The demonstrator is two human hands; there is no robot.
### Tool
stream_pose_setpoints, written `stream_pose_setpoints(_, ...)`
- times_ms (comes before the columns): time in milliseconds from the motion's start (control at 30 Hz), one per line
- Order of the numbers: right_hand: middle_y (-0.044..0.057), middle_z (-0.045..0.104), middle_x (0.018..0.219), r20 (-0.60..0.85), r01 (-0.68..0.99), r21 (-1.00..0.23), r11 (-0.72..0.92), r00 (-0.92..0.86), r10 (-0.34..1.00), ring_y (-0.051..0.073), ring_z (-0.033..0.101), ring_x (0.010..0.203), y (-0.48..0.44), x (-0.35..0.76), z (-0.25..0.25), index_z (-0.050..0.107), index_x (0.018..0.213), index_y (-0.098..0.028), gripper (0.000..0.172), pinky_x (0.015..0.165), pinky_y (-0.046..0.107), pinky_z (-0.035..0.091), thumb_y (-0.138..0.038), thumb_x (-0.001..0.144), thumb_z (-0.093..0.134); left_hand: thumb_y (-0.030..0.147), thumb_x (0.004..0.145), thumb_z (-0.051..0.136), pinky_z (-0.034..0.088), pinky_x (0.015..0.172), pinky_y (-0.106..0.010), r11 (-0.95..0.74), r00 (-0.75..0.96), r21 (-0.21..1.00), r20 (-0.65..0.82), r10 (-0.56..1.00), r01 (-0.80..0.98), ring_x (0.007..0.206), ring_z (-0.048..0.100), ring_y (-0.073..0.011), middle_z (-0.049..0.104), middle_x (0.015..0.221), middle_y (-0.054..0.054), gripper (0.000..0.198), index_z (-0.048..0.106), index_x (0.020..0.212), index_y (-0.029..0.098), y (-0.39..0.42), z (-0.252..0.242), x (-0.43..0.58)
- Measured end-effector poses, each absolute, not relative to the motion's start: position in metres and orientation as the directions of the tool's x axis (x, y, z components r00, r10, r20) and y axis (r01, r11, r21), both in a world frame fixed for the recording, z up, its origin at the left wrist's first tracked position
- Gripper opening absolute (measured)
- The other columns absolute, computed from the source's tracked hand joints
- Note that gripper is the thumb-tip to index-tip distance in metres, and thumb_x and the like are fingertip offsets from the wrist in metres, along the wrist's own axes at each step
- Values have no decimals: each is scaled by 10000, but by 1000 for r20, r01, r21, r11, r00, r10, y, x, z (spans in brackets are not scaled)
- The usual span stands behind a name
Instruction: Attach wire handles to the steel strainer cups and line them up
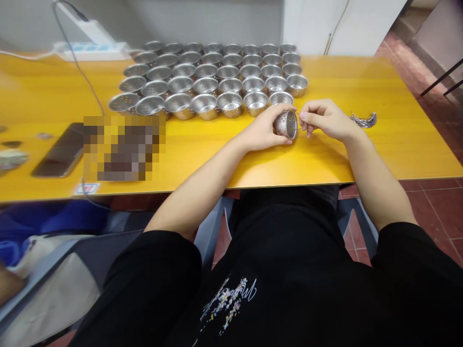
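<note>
My left hand (267,126) is wrapped round a small perforated metal cup (286,124), tilted on its side with its open mouth facing right. At that mouth, my right hand (319,118) pinches a thin curved wire handle (298,121), which reaches the cup's rim. Whether the wire is hooked into the rim I cannot tell. A small pile of similar bent wires (363,120) lies on the table just right of my right wrist. Beyond my left hand stand rows of matching metal cups (230,103), upright with mouths up.
The yellow table (307,168) ends close to my body. On the left lie a phone (60,150) and a blurred-out dark object (126,152). A power strip (94,50) with a cable sits at the back left. Part of another person's arm (10,284) shows at lower left.
</note>
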State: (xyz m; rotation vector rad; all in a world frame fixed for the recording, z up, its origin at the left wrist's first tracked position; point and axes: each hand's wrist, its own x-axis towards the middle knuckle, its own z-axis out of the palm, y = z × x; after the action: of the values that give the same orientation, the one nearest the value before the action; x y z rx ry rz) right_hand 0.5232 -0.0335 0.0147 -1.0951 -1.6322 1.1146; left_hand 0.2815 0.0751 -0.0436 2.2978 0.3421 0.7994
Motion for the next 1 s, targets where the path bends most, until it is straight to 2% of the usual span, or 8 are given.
stream_pose_setpoints(400, 24, 752, 746, 187, 223, -942, 252, -274, 943, 131, 656, 614, -31, 524, 12, 725, 810, -215, 669, 575, 259, 625, -835, 831, 975, 438, 735, 981, 481, 1405, -620, -741, 784, 670, 437, 440, 44, 1578, 652, -442, 685, 1668, -180, 946, 636, 1581, 194, 76, -43, 281)
stream_pose_setpoints(600, 37, 752, 768, 175, 214, -948, 235, -266, 948, 123, 667, 619, -32, 525, 12, 729, 817, -206, 650, 598, 250, 633, -801, 848, 987, 435, 732, 979, 475, 1410, -626, -737, 783, 675, 435, 446, 45, 1584, 645, -443, 684, 1673, -165, 936, 645, 1578, 216, 76, -43, 281)
stream_pose_setpoints(1000, 28, 757, 753, 176, 262, -933, 248, -270, 947, 148, 670, 619, -33, 525, 14, 723, 795, -233, 682, 589, 283, 645, -870, 808, 967, 461, 729, 989, 496, 1391, -622, -747, 783, 664, 448, 432, 32, 1562, 661, -437, 697, 1652, -156, 939, 650, 1575, 238, 79, -46, 281)
